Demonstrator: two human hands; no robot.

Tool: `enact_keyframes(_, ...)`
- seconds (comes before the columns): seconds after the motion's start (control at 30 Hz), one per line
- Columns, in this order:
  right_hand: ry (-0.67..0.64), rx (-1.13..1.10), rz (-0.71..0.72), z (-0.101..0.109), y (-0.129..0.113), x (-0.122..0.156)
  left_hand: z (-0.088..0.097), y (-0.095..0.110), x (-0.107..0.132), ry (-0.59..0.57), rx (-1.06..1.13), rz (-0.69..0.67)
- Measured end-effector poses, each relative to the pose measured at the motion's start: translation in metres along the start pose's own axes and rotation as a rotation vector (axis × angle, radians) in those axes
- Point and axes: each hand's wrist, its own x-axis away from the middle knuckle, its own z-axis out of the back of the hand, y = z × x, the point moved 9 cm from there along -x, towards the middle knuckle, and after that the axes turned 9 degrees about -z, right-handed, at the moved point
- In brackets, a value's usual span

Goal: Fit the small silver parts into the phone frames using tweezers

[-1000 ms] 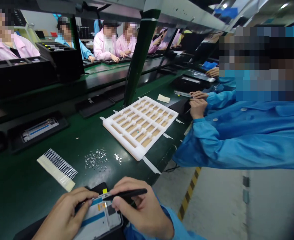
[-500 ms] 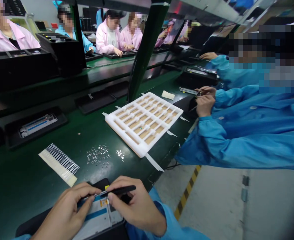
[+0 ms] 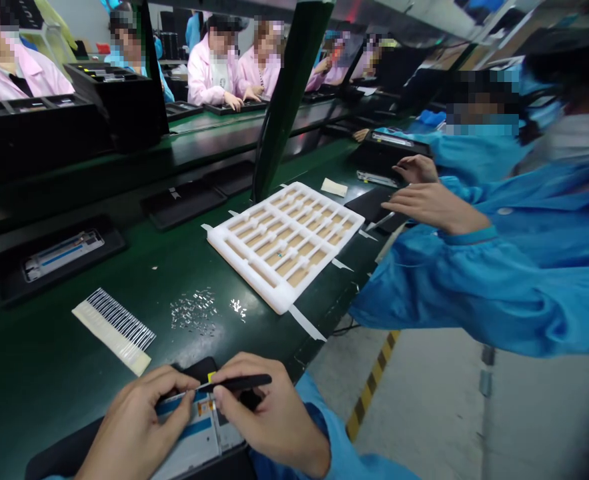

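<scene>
A silver phone frame with blue strips and a small orange flex piece lies in a black tray at the near edge of the bench. My left hand is closed at the frame's far edge, thumb and index finger gripping it there. Black tweezers are pinched in my right hand. Their tips reach the same far edge, close to my left fingertips; what lies between the tips is too small to make out. Beyond the tray lie scattered small metal pieces and a pale card with thin dark strips.
A white foam tray with slots is taped to the green bench. Another phone frame sits in a black tray at left. A green post rises mid-bench. At right, a co-worker's hands are over the bench.
My hands stay at the frame's far edge with little movement. The co-worker at right has let go of a silver phone part, which now lies on the bench, and their hands are spread apart.
</scene>
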Motion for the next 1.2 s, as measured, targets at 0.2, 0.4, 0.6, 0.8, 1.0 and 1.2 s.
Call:
enact_keyframes(0.2,0.031,0.044,0.076,0.002,-0.006,0.002,-0.002,-0.001,0.001,0.002,-0.022,0.037)
enact_keyframes(0.4,0.041,0.062,0.193,0.003,-0.017,0.008,-0.004,-0.005,0.001,-0.084,-0.008,0.085)
enact_keyframes(0.6,0.015,0.07,0.222,0.001,-0.019,0.01,-0.003,-0.001,-0.001,-0.048,-0.038,0.114)
enact_keyframes(0.8,-0.007,0.083,0.243,0.0,-0.018,0.011,-0.004,-0.001,-0.001,-0.077,-0.056,0.081)
enact_keyframes(1.0,-0.086,0.179,0.316,-0.006,-0.021,0.016,0.002,0.012,-0.002,-0.058,-0.142,-0.082)
enact_keyframes(1.2,-0.14,0.225,0.352,-0.01,-0.018,0.02,0.019,0.051,0.006,0.052,-0.327,-0.462)
